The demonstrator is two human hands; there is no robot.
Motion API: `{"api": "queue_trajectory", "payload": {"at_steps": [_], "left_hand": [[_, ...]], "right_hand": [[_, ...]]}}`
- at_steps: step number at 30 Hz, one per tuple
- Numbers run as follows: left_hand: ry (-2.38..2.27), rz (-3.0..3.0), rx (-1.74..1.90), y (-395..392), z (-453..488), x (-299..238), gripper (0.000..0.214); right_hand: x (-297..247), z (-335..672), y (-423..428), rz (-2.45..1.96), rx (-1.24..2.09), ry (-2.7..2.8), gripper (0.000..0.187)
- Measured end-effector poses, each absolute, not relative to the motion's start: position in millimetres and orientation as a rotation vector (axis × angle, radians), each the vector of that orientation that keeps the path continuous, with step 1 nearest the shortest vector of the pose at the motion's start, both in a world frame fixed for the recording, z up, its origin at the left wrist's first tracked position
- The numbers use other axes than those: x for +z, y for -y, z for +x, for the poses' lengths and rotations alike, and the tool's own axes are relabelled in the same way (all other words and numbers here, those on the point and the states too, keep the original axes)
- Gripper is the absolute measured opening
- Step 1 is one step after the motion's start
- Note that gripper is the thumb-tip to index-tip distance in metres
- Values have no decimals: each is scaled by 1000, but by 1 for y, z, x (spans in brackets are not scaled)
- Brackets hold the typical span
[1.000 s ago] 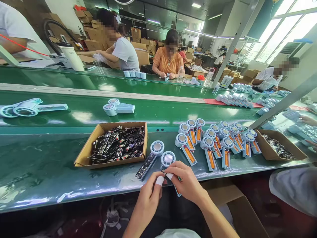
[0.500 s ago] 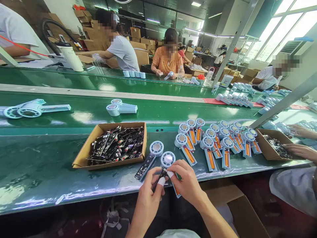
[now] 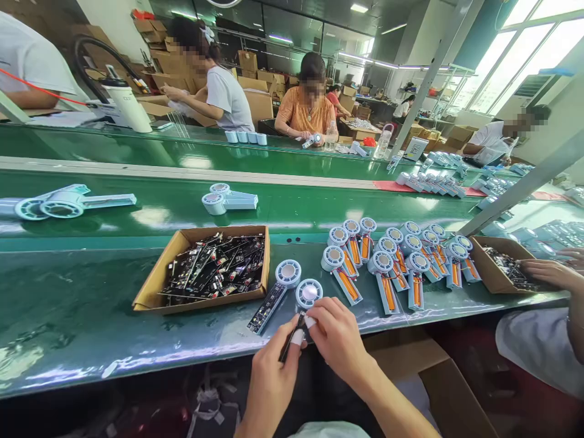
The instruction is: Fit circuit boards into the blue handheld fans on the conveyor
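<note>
My left hand [image 3: 276, 372] is closed on a narrow black circuit board [image 3: 292, 338], tilted almost edge-on, with a white cover on one fingertip. My right hand [image 3: 338, 336] pinches at the board's upper end, also with a white-covered fingertip; whatever lies between those fingers is hidden. Just beyond my fingers is the round head of a light blue handheld fan housing [image 3: 309, 294], its handle covered by my hands. Left of it lies another fan housing [image 3: 288, 273] with a circuit board [image 3: 268, 308] in its handle.
A cardboard box [image 3: 201, 309] full of circuit boards stands left. Several fan housings [image 3: 382, 262] with orange-wrapped handles lie right, beside a second box [image 3: 497, 281] where a co-worker's hand [image 3: 550, 274] reaches. Beyond runs a green belt [image 3: 168, 210] carrying more housings; a slanted metal post [image 3: 515, 188] rises right.
The circuit board in my left hand has turned more edge-on, and my right fingers have stayed at its end. Housings on the belt have shifted slightly right. The co-worker's hand at right has moved.
</note>
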State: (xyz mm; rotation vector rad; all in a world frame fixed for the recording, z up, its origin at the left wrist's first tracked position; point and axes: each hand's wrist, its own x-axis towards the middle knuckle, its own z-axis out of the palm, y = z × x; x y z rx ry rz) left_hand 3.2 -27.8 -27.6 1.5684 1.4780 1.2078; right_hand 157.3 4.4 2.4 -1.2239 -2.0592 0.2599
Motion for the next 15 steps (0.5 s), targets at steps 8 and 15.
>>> {"api": "queue_trajectory", "payload": {"at_steps": [8, 15], "left_hand": [[-1252, 1523, 1079, 10, -16, -13, 29], [-1306, 1479, 1010, 11, -17, -19, 32]], "right_hand": [[18, 168, -16, -1165, 762, 1996, 19], [22, 181, -14, -1170, 832, 1913, 23]]}}
